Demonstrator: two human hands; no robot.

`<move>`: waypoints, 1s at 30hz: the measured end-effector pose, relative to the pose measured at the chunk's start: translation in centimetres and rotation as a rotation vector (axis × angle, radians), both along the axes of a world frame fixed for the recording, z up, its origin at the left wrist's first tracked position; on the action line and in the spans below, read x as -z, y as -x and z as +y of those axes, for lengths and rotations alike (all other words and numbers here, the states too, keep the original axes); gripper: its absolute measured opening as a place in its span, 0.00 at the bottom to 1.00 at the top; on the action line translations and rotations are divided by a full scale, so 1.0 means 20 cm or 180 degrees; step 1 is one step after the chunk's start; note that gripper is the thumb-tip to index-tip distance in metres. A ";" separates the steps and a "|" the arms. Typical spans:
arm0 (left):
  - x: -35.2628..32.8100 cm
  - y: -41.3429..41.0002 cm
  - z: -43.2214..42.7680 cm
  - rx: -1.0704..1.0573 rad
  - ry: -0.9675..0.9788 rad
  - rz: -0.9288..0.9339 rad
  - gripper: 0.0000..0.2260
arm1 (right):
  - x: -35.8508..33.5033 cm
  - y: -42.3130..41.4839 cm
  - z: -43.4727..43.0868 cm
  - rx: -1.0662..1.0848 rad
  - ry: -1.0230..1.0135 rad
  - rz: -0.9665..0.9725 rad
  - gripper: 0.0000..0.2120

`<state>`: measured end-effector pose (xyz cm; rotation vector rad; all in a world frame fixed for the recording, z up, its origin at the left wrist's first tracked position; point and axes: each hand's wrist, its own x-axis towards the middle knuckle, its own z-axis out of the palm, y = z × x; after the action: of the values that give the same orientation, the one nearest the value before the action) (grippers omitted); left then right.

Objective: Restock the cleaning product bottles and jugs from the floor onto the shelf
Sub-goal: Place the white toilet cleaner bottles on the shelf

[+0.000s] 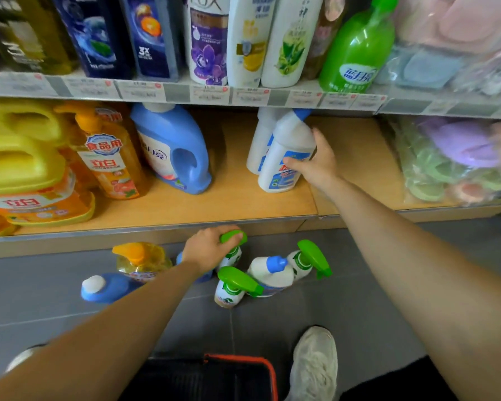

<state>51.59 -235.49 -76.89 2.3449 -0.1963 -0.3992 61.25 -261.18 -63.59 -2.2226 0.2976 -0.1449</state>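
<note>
Right at the bottom edge sits a black basket with an orange rim [237, 377], a pale shoe [315, 363] planted beside it on the grey tiled floor [373, 308]. Out in front, both arms are at full stretch. The left hand [207, 247] is down at floor level, fingers curled over the green trigger head of a spray bottle [234, 236] standing against the shelf base. Around it on the floor stand two more green sprayers [236, 285], a white blue-capped bottle [272, 273] between them, an orange pump bottle [141, 260] and a blue jug [104, 286] with a white cap. Up on the wooden shelf [214, 206], the right hand [318, 160] is wrapped round a white toilet-cleaner bottle [284, 146], thumb across the blue label, fingers behind it. That bottle leans slightly left, pressed against a matching white bottle [259, 140] just behind; its base looks to be on the board, though the angle makes that hard to call. Further left on the shelf stand a blue detergent jug [174, 149], an orange dish-soap pump bottle [110, 160] and big yellow-capped jugs [21, 157]. Shampoo bottles [209, 41] line the tier above.
</note>
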 end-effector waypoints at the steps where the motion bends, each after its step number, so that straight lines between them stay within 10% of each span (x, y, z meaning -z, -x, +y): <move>1: 0.00 -0.01 0.00 0.0016 -0.0019 0.0000 0.17 | 0.02 -0.01 0.00 0.0022 0.0067 -0.0059 0.46; 17: -0.16 -0.06 0.07 0.0039 0.0878 0.0639 0.19 | -0.03 0.26 0.09 -0.0785 0.0144 -0.0231 0.31; 30: -1.21 0.18 0.25 0.0536 0.2006 -0.0430 0.20 | -0.61 0.70 0.30 -0.2004 0.0403 0.0193 0.36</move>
<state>48.04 -230.44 -52.77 1.7369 -0.5078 -0.2148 47.33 -255.24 -51.40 -2.3392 -0.3937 0.2510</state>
